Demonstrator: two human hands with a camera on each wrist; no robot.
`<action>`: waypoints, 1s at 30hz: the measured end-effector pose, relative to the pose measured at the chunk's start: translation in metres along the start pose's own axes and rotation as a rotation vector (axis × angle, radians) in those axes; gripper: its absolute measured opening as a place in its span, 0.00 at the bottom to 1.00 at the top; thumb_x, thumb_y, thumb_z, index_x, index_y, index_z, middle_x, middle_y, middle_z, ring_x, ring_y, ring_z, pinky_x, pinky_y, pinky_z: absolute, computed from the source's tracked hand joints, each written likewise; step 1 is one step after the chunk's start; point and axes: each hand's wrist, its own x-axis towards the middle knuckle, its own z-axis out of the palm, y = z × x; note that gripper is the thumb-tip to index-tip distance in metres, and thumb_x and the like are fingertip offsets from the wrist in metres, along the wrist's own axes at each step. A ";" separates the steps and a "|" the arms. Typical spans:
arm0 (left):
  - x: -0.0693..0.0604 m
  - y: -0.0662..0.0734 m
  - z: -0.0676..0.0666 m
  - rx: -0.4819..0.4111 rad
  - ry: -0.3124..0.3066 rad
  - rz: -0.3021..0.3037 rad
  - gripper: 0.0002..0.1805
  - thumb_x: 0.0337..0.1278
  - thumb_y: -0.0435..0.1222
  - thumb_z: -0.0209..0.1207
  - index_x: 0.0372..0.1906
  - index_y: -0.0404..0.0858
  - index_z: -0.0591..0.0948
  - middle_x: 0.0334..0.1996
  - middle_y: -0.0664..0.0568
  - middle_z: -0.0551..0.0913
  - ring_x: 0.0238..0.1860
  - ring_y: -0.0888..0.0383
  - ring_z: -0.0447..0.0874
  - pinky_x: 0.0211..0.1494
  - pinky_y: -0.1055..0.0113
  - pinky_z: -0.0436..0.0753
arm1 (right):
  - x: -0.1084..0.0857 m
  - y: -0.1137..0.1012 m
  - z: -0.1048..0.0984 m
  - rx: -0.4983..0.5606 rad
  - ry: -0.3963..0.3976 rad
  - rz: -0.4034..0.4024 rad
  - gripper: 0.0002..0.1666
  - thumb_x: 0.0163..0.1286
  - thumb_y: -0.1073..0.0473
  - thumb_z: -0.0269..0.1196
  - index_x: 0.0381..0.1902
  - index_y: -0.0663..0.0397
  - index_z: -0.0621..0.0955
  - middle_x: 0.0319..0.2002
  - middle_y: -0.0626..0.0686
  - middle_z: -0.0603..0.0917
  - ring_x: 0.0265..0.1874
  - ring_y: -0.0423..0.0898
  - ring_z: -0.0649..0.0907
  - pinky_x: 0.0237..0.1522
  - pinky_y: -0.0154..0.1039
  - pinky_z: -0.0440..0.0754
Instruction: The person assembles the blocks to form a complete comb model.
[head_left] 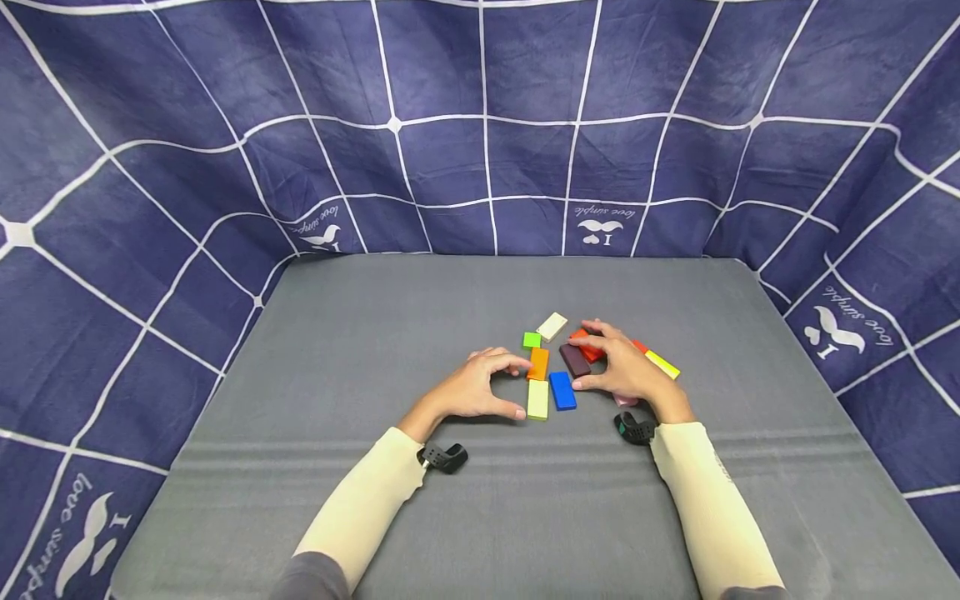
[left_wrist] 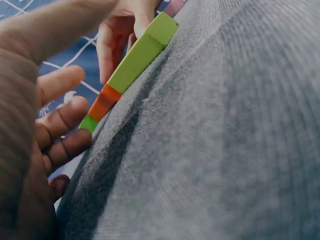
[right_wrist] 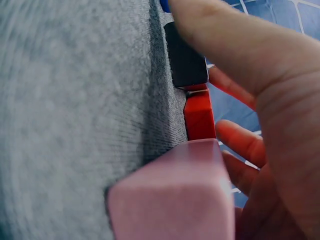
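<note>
In the head view my left hand [head_left: 483,385] is left of the blocks, thumb and fingers apart with nothing between them. Its fingertips are nearest an orange block [head_left: 538,364] and its thumb a pale yellow-green block [head_left: 537,400], which lie end to end with a small green block [head_left: 532,340]. My right hand [head_left: 624,367] spreads over a dark purple block [head_left: 573,360], its thumb by the near end and its fingers past the far end; whether they touch cannot be told. Beside the thumb lies a blue block [head_left: 562,391]. A red block [head_left: 586,343] is partly under the fingers.
A cream block [head_left: 552,327] lies at the back of the group. Right of the right hand are a yellow block [head_left: 663,364] and a red one, partly covered. A pink block [right_wrist: 172,192] sits under the right wrist. Grey cloth [head_left: 375,333] covers the table; blue checked fabric [head_left: 450,150] hangs around it.
</note>
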 end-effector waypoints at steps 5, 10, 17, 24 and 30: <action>0.001 -0.001 0.002 0.056 -0.007 -0.007 0.37 0.37 0.61 0.76 0.58 0.58 0.81 0.45 0.65 0.79 0.50 0.69 0.73 0.66 0.57 0.63 | 0.002 0.000 -0.001 -0.014 0.006 -0.005 0.46 0.53 0.43 0.78 0.69 0.43 0.76 0.77 0.58 0.60 0.75 0.63 0.60 0.71 0.65 0.63; 0.004 0.001 0.002 0.126 -0.005 -0.006 0.34 0.36 0.61 0.76 0.55 0.59 0.82 0.42 0.66 0.77 0.49 0.68 0.71 0.65 0.56 0.62 | 0.005 -0.001 -0.003 -0.017 0.012 -0.003 0.45 0.54 0.45 0.78 0.69 0.43 0.76 0.77 0.58 0.60 0.77 0.64 0.57 0.73 0.66 0.60; 0.004 0.003 0.005 0.167 -0.002 -0.032 0.34 0.36 0.62 0.76 0.54 0.60 0.81 0.41 0.67 0.76 0.48 0.69 0.69 0.62 0.59 0.63 | 0.005 0.001 0.000 -0.049 0.028 -0.022 0.43 0.54 0.45 0.78 0.67 0.43 0.77 0.75 0.61 0.63 0.79 0.65 0.53 0.76 0.69 0.46; 0.004 0.002 0.008 0.177 0.022 -0.044 0.36 0.34 0.62 0.77 0.55 0.58 0.81 0.41 0.66 0.77 0.47 0.68 0.70 0.61 0.59 0.64 | 0.005 0.003 0.003 -0.053 0.026 -0.019 0.43 0.53 0.45 0.78 0.67 0.42 0.77 0.75 0.62 0.63 0.79 0.66 0.51 0.76 0.69 0.42; 0.005 0.002 0.010 0.212 0.021 -0.053 0.35 0.34 0.64 0.76 0.53 0.60 0.80 0.41 0.67 0.76 0.47 0.68 0.68 0.59 0.61 0.63 | 0.006 0.005 0.003 -0.053 0.022 -0.013 0.43 0.52 0.44 0.79 0.66 0.40 0.78 0.76 0.61 0.63 0.79 0.65 0.51 0.76 0.69 0.42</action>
